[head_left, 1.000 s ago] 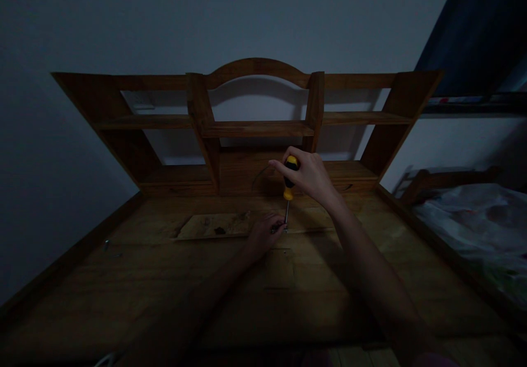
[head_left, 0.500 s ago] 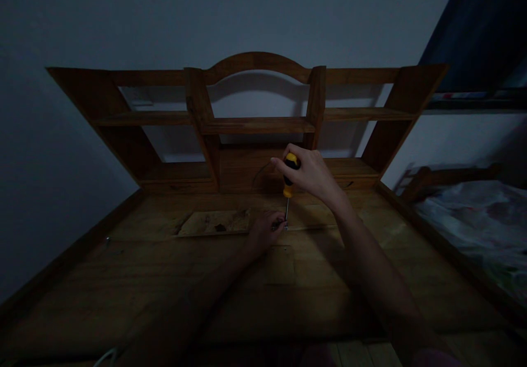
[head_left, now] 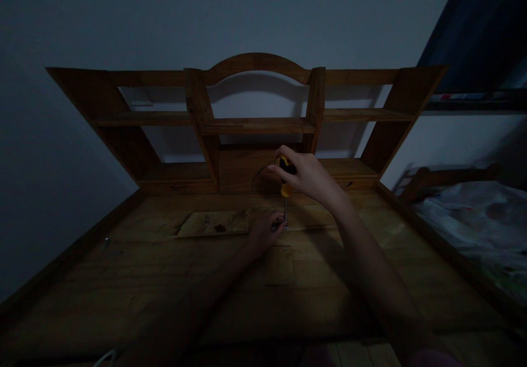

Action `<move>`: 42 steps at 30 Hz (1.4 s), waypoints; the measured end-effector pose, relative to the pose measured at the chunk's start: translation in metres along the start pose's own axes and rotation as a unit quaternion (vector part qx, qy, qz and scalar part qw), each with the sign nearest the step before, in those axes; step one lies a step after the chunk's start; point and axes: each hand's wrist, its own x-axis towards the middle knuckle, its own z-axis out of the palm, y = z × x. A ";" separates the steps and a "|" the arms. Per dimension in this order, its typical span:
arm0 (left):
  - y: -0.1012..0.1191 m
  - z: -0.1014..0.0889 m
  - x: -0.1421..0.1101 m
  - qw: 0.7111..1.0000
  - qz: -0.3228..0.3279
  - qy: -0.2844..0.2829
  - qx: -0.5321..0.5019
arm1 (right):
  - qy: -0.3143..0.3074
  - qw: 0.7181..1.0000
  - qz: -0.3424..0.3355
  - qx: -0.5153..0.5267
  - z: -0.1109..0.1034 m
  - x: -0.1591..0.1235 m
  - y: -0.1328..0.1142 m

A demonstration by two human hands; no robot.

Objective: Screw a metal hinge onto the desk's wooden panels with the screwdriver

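My right hand (head_left: pixel 308 176) is closed round the yellow-and-black handle of a screwdriver (head_left: pixel 285 190) held upright, its metal shaft pointing down at the wooden desk top (head_left: pixel 164 279). My left hand (head_left: pixel 263 232) rests on the desk with its fingers pinched at the screwdriver's tip, on something small I cannot make out. The tip stands at the right end of a flat pale wooden strip (head_left: pixel 214 223) lying across the desk.
A wooden hutch (head_left: pixel 255 125) with shelves and an arched top stands at the back of the desk against a pale wall. A small screw (head_left: pixel 107 241) lies at the desk's left. A bed with crumpled covering (head_left: pixel 477 219) is at the right. The room is dim.
My right hand has turned on the screwdriver handle, its fingers now covering more of the yellow top. The left hand has stayed pinched at the tip.
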 end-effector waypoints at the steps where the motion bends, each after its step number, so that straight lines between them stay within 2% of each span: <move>1: 0.000 0.000 0.000 1.000 -0.001 0.000 -0.001 | 0.000 1.000 0.001 0.000 -0.001 0.000 0.000; 7: -0.001 0.001 -0.001 1.000 -0.010 -0.002 -0.006 | -0.003 0.999 -0.039 0.023 -0.007 -0.002 0.006; 13: -0.003 0.002 -0.002 1.000 0.000 0.005 -0.016 | 0.004 0.999 -0.025 -0.021 -0.004 -0.002 0.007; 19: 0.001 0.000 -0.001 1.000 -0.007 0.005 -0.005 | -0.002 0.998 -0.058 -0.013 -0.005 -0.002 0.009; 25: 0.001 -0.001 0.000 1.000 -0.003 -0.007 -0.006 | -0.007 0.999 -0.020 -0.039 -0.006 -0.001 0.007; 30: 0.003 -0.003 0.001 1.000 -0.005 -0.007 0.011 | -0.015 0.998 -0.051 -0.013 -0.007 -0.003 0.009; 37: 0.004 -0.003 0.001 1.000 -0.003 -0.007 0.000 | -0.013 0.998 -0.013 -0.057 -0.009 -0.004 0.008; 42: 0.003 -0.002 0.000 1.000 0.000 -0.001 0.001 | -0.022 0.997 -0.027 -0.065 -0.011 -0.005 0.003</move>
